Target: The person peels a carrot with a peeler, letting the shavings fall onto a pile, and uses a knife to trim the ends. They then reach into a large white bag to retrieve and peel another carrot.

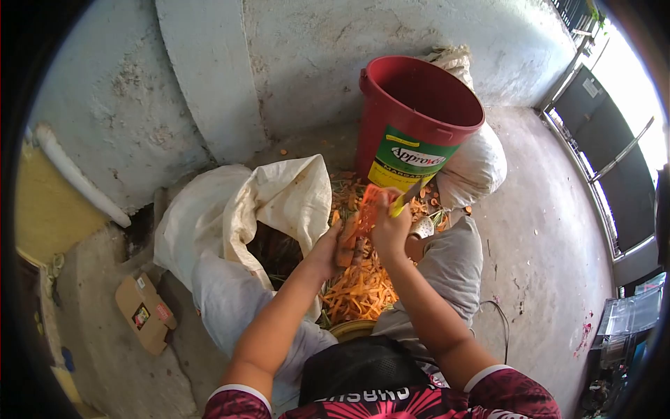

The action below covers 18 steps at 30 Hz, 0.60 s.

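My left hand (326,250) is closed around a carrot (345,246), over a heap of orange peelings (359,290) between my legs. Close beside it, my right hand (392,227) grips an orange plastic tool (370,202) that looks like a peeler. A yellow handle (398,207) with a dark blade-like part also shows at the right hand; how it is held is partly hidden by the fingers. Below the peelings, the rim of a yellowish basin (352,328) shows.
A red bucket (419,119) with a margarine label stands ahead, before a stuffed white sack (478,164). At left an open white sack (293,188) leans by my leg. A cardboard piece (144,313) lies on the floor. A wall (314,63) rises behind.
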### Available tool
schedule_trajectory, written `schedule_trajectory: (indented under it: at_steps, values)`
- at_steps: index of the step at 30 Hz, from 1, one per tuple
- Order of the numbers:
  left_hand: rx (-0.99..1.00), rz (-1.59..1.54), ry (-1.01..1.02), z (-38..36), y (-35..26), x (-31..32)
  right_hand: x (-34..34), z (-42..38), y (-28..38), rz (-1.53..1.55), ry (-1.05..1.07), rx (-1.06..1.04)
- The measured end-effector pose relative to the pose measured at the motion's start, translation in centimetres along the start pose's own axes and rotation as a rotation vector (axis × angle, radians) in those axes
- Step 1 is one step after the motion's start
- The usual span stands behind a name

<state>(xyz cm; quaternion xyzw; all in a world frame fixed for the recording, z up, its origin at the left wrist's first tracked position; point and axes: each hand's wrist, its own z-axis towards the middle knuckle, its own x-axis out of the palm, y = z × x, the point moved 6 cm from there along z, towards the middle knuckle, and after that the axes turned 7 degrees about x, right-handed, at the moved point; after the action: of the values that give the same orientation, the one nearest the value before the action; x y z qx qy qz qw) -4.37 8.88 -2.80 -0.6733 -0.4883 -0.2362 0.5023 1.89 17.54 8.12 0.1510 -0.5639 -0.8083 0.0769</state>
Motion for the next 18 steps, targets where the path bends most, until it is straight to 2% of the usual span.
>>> schedule_trajectory:
  at_steps: [4,7,10,12,13,14,18]
  values:
    - [0.053,-0.072,-0.081,-0.3,-0.2,0.8,1.5,-2.1,0.2,-0.141,0.046,-0.047]
    - [0.018,-0.02,-0.013,-0.7,0.1,0.8,1.6,-1.9,-0.4,-0.221,0.022,0.001]
    - [0.046,0.154,0.185,-0.5,0.0,1.1,1.2,-0.4,-0.7,-0.225,-0.044,0.012]
    - [0.003,0.205,0.108,-1.1,0.2,1.0,-0.5,3.2,-3.2,-0.289,-0.146,0.21]
    - [-0.017,0.229,0.069,-1.3,0.3,0.9,-1.5,4.7,-3.6,-0.2,-0.238,0.098]
    - [-0.042,0.187,0.1,-1.4,0.4,0.8,-2.3,5.9,-4.4,-0.32,-0.346,0.007]
    - [-0.016,0.058,0.094,-0.6,0.4,0.5,-3.4,7.3,-4.6,-0.3,-0.344,-0.081]
